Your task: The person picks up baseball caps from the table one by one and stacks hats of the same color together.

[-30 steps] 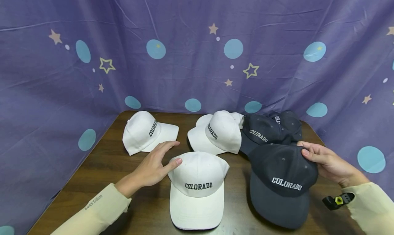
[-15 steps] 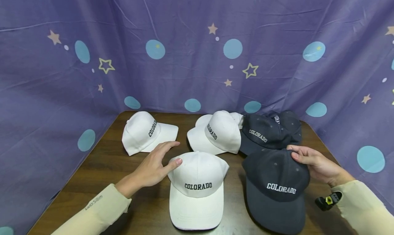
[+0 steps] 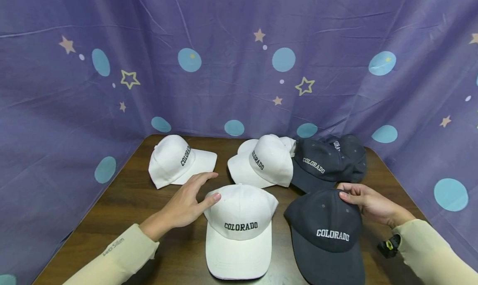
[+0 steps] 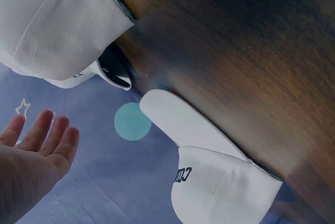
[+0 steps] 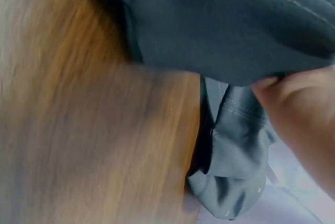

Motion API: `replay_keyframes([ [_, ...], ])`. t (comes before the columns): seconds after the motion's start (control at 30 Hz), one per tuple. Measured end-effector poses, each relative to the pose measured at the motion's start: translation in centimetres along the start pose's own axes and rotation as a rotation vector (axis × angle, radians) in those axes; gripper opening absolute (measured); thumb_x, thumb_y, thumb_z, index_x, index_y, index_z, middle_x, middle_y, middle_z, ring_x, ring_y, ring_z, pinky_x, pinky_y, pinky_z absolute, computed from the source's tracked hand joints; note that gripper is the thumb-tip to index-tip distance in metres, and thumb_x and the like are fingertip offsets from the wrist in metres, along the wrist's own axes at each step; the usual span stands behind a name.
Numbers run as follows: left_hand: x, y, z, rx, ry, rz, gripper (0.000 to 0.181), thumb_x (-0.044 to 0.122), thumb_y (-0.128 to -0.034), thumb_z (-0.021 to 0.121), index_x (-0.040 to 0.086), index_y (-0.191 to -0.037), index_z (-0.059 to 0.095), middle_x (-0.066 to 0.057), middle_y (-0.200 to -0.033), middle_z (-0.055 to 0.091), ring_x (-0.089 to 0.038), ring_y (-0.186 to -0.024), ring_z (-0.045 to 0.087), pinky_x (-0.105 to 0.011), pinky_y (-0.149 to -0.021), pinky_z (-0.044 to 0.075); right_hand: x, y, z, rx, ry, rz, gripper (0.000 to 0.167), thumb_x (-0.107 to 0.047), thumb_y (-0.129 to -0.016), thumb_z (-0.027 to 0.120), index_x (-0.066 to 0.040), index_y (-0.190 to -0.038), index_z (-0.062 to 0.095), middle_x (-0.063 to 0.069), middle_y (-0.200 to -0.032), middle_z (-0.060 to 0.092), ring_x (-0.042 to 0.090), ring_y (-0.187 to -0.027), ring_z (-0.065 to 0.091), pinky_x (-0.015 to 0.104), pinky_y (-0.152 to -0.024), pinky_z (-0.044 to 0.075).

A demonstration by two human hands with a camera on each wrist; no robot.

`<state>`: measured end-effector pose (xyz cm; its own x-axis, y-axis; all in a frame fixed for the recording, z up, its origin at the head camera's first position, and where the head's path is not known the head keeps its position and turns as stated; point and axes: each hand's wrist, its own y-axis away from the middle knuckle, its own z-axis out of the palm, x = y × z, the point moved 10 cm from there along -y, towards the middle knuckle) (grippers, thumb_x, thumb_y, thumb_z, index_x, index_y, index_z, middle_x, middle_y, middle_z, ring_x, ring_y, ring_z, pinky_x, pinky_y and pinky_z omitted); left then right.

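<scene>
My right hand (image 3: pixel 373 202) pinches the crown of a dark grey baseball cap (image 3: pixel 321 222) near its top right, thumb on the outside. The cap's brim points toward me, and white COLORADO lettering runs across its front. Seen from the right wrist, the thumb (image 5: pixel 298 109) lies at the edge of the dark cloth. A white cap (image 3: pixel 240 210) with black COLORADO lettering sits front centre, brim toward me. Beside its left edge is my left hand (image 3: pixel 183 204), fingers spread and relaxed, holding nothing; whether the thumb touches the cap I cannot tell.
Another white cap (image 3: pixel 171 160) lies at the back left of the brown wooden table (image 3: pixel 123 198). Overlapping white caps (image 3: pixel 270 160) lie at back centre, against dark caps (image 3: pixel 317 160) at back right. A purple curtain (image 3: pixel 231 69) hangs behind the table.
My right hand has moved left and toward me with the dark cap, bringing it closer to the front white cap. The left hand and the other caps have stayed in place.
</scene>
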<state>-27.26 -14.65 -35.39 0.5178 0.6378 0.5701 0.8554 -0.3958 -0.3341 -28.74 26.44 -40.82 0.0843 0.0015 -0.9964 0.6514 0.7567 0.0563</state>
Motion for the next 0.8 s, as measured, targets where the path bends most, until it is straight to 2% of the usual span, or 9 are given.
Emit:
replay_keyframes([
  [0.13, 0.0, 0.1, 0.1, -0.004, 0.004, -0.002, 0.061, 0.047, -0.0999, 0.063, 0.014, -0.150, 0.048, -0.005, -0.151, 0.050, -0.030, -0.142, 0.044, -0.059, -0.112, 0.038, 0.5, 0.0, -0.9, 0.075, 0.092, 0.026, 0.026, -0.006, -0.112, 0.035, -0.005, -0.109, 0.060, 0.001, -0.095, 0.069, 0.014, -0.084, 0.069, 0.032, -0.072, 0.058],
  [0.33, -0.1, 0.2, 0.1, -0.001, 0.009, -0.001, 0.060, 0.046, -0.0998, 0.063, 0.016, -0.150, 0.049, -0.006, -0.151, 0.050, -0.030, -0.142, 0.044, -0.059, -0.111, 0.039, 0.6, 0.1, -1.6, 0.168, 0.252, 0.027, 0.022, -0.009, -0.111, 0.041, -0.002, -0.107, 0.062, -0.001, -0.092, 0.069, 0.013, -0.083, 0.068, 0.033, -0.072, 0.057],
  [0.6, -0.1, 0.2, 0.1, 0.002, 0.008, 0.003, 0.060, 0.046, -0.0996, 0.064, 0.015, -0.149, 0.049, -0.007, -0.150, 0.051, -0.031, -0.141, 0.045, -0.059, -0.111, 0.039, 0.8, 0.2, -2.3, 0.246, 0.355, 0.053, 0.022, -0.013, -0.110, 0.046, 0.001, -0.108, 0.063, 0.000, -0.090, 0.069, 0.013, -0.082, 0.067, 0.034, -0.072, 0.057],
  [0.8, -0.2, 0.4, 0.1, -0.001, 0.015, 0.000, 0.061, 0.046, -0.0996, 0.064, 0.015, -0.150, 0.048, -0.007, -0.150, 0.051, -0.032, -0.141, 0.044, -0.060, -0.110, 0.039, 0.8, 0.9, -3.1, 0.343, 0.449, 0.120, 0.028, -0.022, -0.110, 0.049, 0.002, -0.112, 0.064, 0.003, -0.096, 0.067, 0.016, -0.087, 0.066, 0.033, -0.076, 0.056],
])
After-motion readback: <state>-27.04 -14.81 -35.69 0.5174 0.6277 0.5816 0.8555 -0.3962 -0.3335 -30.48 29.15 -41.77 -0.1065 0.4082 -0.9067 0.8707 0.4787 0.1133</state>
